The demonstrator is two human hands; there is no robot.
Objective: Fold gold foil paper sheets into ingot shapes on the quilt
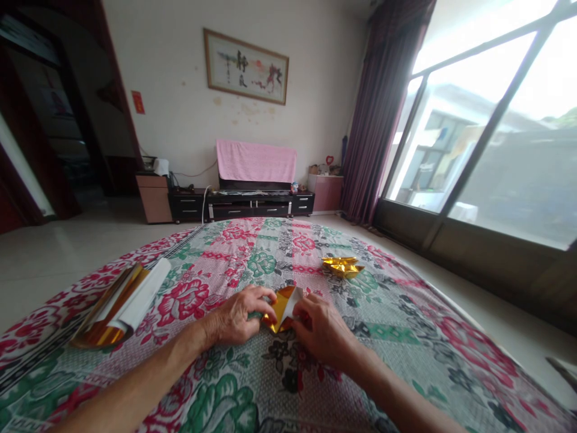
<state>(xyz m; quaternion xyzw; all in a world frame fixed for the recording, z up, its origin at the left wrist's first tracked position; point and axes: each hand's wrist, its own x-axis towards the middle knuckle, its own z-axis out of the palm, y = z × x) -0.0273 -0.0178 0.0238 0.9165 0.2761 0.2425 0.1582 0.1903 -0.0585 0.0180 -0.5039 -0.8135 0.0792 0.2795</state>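
Observation:
A partly folded sheet of gold foil paper (pixel 283 305) with a white back lies low over the tablecloth, between my hands. My left hand (pixel 243 313) grips its left edge, thumb and fingers curled around it. On the other side, my right hand (pixel 322 325) pinches the right part, where the white back shows. My fingertips hide some of the folds. Beyond my right hand sit shiny gold folded paper pieces (pixel 342 266), close together on the cloth; I cannot tell how many.
A loose roll of gold and white paper sheets (pixel 118 310) lies at the left of the round table. Its flowered tablecloth (pixel 228 394) spreads under everything. Farther off stand a low black cabinet (pixel 247 209) and a screen under a pink cloth (pixel 256 160). Windows are on the right.

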